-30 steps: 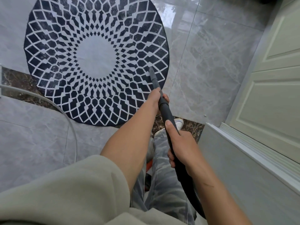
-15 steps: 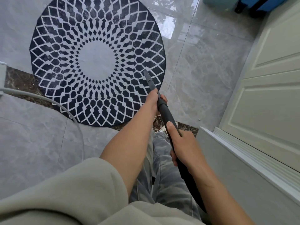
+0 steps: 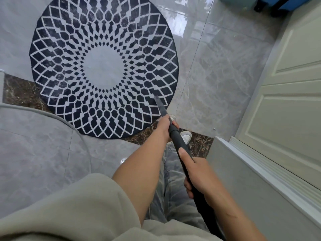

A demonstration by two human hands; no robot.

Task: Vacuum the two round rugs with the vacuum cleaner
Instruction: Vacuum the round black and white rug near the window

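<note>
A round rug (image 3: pixel 104 70) with a dark blue and white diamond pattern and a plain grey centre lies on the tiled floor ahead. I hold the black vacuum wand (image 3: pixel 178 141) in both hands. My left hand (image 3: pixel 165 126) grips it near the front, just behind the narrow nozzle (image 3: pixel 159 105), whose tip rests on the rug's lower right part. My right hand (image 3: pixel 198 176) grips the wand further back, where it joins the black hose. Only one rug is in view.
A white panelled door (image 3: pixel 286 84) and a grey low wall with white trim (image 3: pixel 251 180) stand on the right. A grey cord (image 3: pixel 52 117) curves across the floor at left. A dark marble strip (image 3: pixel 20 91) crosses the floor. Something blue (image 3: pixel 278 2) sits at top right.
The nozzle tip has pulled back toward the rug's lower right edge, and both hands have drawn nearer to my body. The view has shifted so the rug sits further away.
</note>
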